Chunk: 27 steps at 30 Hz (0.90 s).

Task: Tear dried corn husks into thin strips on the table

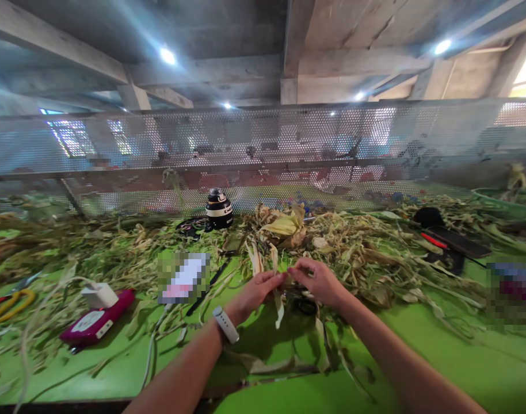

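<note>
My left hand [256, 290] and my right hand [319, 280] meet over the green table [418, 356], fingertips pinched together on pale dried corn husk strips [279, 299]. One strip hangs down from between the fingers. My left wrist wears a white watch band [225, 324]. A heap of dried husks and leaves [284, 227] lies just beyond the hands. Something dark lies on the table under my right hand; I cannot make it out.
A magenta power bank [96, 319] with a white charger plug [99, 295] and cable lies at left, yellow-handled scissors [8, 305] further left. A black-and-white jar [218, 209] stands by the perforated metal screen [263, 155]. Dark tools [448, 241] lie at right.
</note>
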Available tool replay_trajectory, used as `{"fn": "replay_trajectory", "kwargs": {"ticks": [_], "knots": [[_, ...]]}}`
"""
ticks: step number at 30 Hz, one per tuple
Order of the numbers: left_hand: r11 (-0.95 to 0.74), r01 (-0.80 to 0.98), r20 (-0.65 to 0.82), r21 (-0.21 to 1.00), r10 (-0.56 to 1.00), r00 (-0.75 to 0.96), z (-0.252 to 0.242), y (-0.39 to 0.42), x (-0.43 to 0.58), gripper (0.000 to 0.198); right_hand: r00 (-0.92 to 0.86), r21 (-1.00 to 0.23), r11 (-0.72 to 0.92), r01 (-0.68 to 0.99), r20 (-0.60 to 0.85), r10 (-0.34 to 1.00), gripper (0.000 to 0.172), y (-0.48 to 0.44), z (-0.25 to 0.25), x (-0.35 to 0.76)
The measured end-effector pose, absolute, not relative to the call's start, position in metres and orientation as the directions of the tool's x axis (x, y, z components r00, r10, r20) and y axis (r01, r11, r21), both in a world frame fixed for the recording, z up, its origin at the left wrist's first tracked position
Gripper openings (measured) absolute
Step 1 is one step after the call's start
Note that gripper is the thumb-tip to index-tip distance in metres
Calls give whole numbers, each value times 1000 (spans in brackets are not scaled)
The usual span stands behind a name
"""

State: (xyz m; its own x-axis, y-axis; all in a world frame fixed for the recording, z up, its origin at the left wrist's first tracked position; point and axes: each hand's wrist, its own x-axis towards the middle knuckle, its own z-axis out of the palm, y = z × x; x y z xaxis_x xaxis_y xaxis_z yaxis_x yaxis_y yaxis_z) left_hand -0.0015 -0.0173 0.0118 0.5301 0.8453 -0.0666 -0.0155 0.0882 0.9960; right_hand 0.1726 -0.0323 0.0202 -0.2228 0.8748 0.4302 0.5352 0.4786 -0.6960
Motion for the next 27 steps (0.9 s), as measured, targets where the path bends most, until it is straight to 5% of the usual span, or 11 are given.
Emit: {"fn": "replay_trajectory", "kwargs": {"ticks": [11,17,21,24,27], "knots": [[91,-26,-62,996,834,548,10,-17,1,36,-88,-576,483,660,579,810,23,-21,13,182],[221,-384,10,896,856,516,2,-9,2,39,220,-563,511,649,782,583,13,-34,23,184],[134,-478,91,868,903,419,5,-11,6,32,-93,-623,509,594,575,813,23,-45,20,168],[143,-474,75,869,909,410,5,-15,10,30,-312,-589,530,609,436,844,23,-45,8,152],[154,-430,47,889,906,420,3,-17,11,31,-372,-696,509,507,355,857,24,-39,-4,143]]}}
